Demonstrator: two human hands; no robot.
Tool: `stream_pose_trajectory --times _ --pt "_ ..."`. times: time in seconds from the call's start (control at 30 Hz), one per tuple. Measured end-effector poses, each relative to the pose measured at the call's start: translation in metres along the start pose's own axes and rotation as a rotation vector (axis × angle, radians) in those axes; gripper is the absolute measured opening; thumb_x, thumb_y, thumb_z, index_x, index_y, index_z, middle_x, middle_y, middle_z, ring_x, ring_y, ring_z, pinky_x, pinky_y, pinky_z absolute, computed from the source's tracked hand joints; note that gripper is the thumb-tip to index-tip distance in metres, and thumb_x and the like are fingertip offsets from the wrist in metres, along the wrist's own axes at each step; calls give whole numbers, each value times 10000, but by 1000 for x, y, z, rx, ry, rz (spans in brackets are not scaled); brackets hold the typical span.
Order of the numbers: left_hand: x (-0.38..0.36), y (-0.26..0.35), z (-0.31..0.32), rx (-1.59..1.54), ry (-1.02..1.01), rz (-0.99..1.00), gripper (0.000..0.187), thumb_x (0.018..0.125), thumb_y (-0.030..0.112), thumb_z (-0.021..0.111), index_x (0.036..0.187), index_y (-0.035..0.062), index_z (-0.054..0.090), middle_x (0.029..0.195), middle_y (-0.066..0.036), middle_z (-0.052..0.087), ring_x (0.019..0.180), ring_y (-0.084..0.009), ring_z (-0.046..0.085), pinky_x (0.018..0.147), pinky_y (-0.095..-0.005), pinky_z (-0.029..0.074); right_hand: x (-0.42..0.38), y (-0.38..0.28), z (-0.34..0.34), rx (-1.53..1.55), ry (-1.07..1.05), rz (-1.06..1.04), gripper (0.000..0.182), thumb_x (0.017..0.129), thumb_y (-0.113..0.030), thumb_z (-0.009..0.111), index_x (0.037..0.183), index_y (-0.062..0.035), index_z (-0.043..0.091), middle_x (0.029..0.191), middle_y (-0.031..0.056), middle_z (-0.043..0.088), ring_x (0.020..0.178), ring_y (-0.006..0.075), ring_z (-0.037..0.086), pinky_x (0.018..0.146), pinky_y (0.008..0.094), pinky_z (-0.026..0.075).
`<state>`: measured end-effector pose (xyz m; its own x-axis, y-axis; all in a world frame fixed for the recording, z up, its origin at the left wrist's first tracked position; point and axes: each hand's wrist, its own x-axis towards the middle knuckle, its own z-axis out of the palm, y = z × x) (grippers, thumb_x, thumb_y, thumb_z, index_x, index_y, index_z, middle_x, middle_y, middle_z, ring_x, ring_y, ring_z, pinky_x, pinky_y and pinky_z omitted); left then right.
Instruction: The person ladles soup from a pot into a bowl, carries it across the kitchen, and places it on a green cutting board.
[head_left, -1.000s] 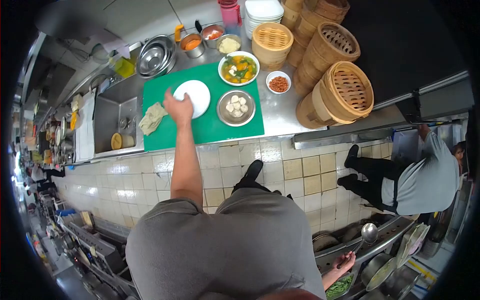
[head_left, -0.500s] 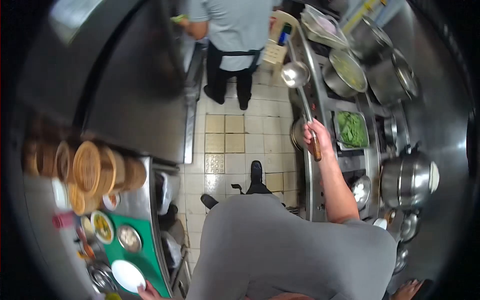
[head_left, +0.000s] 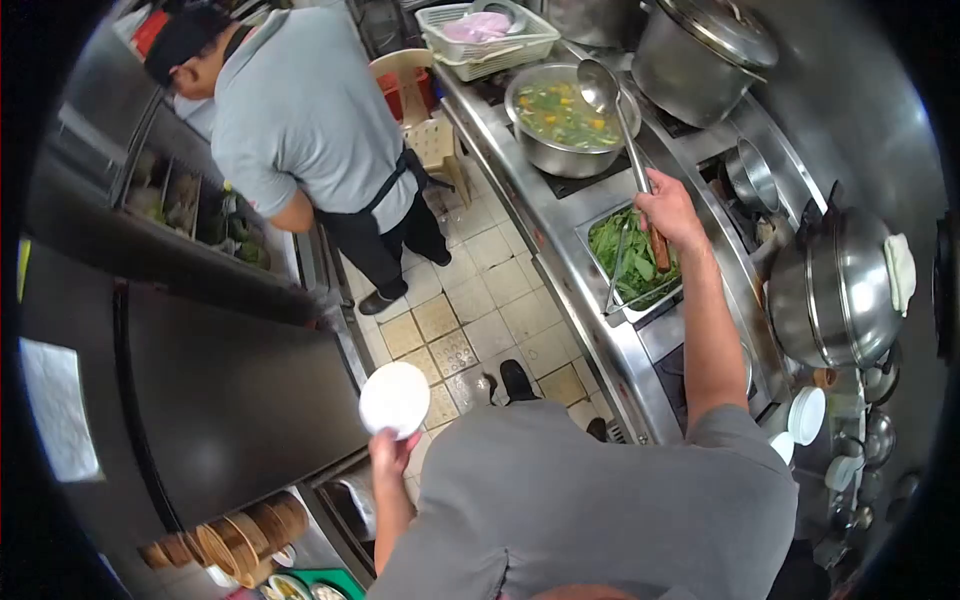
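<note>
meanwhile right hand (head_left: pixel 668 208) grips ladle (head_left: pixel 600 85) over soup pot (head_left: pixel 560 115); left hand (head_left: pixel 388 452) pinches plate (head_left: pixel 394 399).

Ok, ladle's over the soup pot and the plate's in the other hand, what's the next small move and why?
Probably dip the ladle into the soup pot: its bowl sits at the pot's rim, apparently empty, with the right hand gripping the handle. The left hand holds the plate far back over the floor, so bringing it nearer should follow.

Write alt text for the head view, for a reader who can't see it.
A person's right hand holds a long ladle over a pot of soup, while the left hand holds a white plate. A tray of greens sits beside the pot; a co-worker stands nearby.
</note>
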<state>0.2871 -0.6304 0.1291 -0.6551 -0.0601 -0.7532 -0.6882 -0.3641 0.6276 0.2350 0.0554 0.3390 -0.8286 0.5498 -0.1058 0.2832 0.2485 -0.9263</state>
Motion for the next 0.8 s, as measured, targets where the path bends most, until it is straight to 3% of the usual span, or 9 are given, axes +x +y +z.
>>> stream_pose_trajectory --times 0.07,0.23,0.33,0.37,0.4,0.5,0.57,0.73,0.8 --pt "50 12 108 194 -47 -22 543 995 41 448 1532 -29 412 1434 -237 596 1177 -426 692 850 -572 674 15 1 -25 -78 -4 7 464 898 -49 663 1359 13 660 708 11 623 534 121 604 524 317 488" --pt "156 27 250 388 -235 -104 596 979 19 403 1563 139 403 1404 -175 634 1154 -397 711 886 -570 643 8 -19 -51 -103 -82 59 619 902 -16 663 1512 31 563 765 1 615 569 97 575 529 285 471" --pt "193 47 325 496 -238 -141 516 1020 55 403 1535 30 425 1397 -208 624 1120 -385 713 842 -524 665 22 -17 -53 -296 31 -53 553 877 -79 697 1414 32 632 872 165 736 781 199 718 748 372 572" --pt "210 51 348 536 -200 -150 521 1016 58 407 1536 31 426 1398 -213 623 1117 -394 714 835 -534 664 31 -17 -52 -322 76 -17 552 867 -104 699 1394 48 631 1002 251 756 948 326 758 900 418 567" --pt "227 54 371 577 -162 -159 527 1012 62 410 1538 33 426 1399 -218 622 1114 -404 714 829 -543 663 45 -16 -51 -367 88 -41 551 868 -109 691 1394 44 632 1030 266 753 977 362 752 914 429 565" --pt "294 47 412 651 -89 -145 544 997 70 417 1540 37 431 1408 -233 616 1121 -434 710 829 -568 657 79 -34 -47 -483 143 -35 551 869 -116 652 1398 35 631 1136 321 725 1100 481 703 979 464 553" --pt "336 52 439 632 -108 -166 579 973 68 475 1550 40 429 1507 -241 524 1227 -507 649 827 -652 639 106 -31 -44 -529 191 -79 550 856 -106 660 1392 13 644 1118 325 723 1094 463 712 983 471 552" --pt "381 90 492 694 -116 -210 563 977 91 477 1538 57 460 1477 -224 571 1206 -480 661 873 -658 614 157 -58 -33 -523 115 99 551 845 -93 672 1387 2 650 1116 333 717 1083 458 713 969 478 551" --pt "391 111 509 769 -124 -192 554 983 105 462 1536 73 474 1438 -219 608 1183 -467 675 880 -640 612 175 -41 -32 -552 128 45 543 864 -97 662 1399 -4 641 1111 333 716 1080 474 700 977 491 543"
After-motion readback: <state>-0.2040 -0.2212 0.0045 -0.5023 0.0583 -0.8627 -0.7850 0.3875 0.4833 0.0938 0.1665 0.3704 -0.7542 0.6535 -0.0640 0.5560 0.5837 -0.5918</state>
